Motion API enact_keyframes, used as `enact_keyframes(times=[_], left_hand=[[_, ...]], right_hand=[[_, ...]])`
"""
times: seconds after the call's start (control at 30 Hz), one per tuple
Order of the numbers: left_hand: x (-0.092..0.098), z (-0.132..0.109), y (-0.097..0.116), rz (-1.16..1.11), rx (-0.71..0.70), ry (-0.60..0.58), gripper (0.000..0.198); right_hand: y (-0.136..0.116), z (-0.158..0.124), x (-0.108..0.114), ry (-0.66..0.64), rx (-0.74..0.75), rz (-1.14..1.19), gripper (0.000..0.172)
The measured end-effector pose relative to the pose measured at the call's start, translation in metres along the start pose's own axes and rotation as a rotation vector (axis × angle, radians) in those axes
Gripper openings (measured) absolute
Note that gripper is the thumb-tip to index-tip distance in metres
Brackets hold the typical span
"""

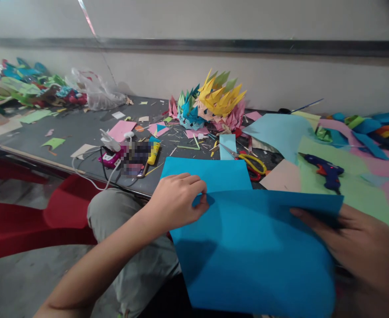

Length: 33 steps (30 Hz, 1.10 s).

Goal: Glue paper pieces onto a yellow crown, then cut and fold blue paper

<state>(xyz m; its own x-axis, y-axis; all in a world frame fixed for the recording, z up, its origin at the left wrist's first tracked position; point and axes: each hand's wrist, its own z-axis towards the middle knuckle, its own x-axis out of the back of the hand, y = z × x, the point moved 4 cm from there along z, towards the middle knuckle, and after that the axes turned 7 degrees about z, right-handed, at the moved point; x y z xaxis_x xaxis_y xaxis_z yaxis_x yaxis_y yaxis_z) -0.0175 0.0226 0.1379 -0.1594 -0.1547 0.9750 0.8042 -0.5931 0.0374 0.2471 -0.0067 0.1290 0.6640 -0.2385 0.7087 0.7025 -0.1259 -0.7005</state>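
Note:
A large sheet of blue paper [257, 256] spans the space between my two hands, tilted over my lap and the table's front edge. My left hand [181, 196] pinches its upper left edge between thumb and fingers. On the right side, my right hand [360, 243] grips the same sheet, thumb on top and fingers behind it. Another blue sheet [210, 172] lies beneath, partly covered by the held one. Just beyond are scissors [252, 163] with yellow and red handles, beside a light blue paper strip [227, 145].
Folded paper pieces [217, 99] in yellow, pink and blue stand near the wall. A glue gun [325, 170] rests on green paper at right. A purple power strip [110, 159], cables and a yellow tube [153, 153] are at left. Red chairs [68, 203] stand at lower left.

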Motion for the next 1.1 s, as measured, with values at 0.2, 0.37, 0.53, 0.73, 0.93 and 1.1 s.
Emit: enact_keyframes(times=[0.2, 0.37, 0.53, 0.73, 0.93, 1.1], left_hand=[[-0.009, 0.002, 0.001, 0.045, -0.005, -0.105, 0.011], [-0.018, 0.000, 0.000, 0.081, 0.027, -0.125, 0.011], [-0.032, -0.002, -0.002, 0.142, 0.047, -0.135, 0.014], [-0.037, -0.004, -0.014, 0.035, 0.130, -0.088, 0.015], [-0.036, -0.009, -0.048, -0.298, 0.360, -0.002, 0.016], [-0.039, -0.015, -0.061, -0.582, 0.524, 0.102, 0.019]], right_hand=[[-0.005, -0.004, -0.004, -0.080, 0.046, 0.095, 0.021], [-0.013, -0.005, -0.009, -0.097, 0.113, 0.093, 0.023], [-0.011, -0.007, -0.017, -0.126, 0.126, 0.079, 0.026], [-0.005, -0.005, -0.026, -0.175, 0.008, 0.081, 0.031], [0.012, 0.000, -0.024, -0.118, -0.080, 0.245, 0.032], [0.038, 0.004, -0.028, -0.066, -0.232, 0.409, 0.040]])
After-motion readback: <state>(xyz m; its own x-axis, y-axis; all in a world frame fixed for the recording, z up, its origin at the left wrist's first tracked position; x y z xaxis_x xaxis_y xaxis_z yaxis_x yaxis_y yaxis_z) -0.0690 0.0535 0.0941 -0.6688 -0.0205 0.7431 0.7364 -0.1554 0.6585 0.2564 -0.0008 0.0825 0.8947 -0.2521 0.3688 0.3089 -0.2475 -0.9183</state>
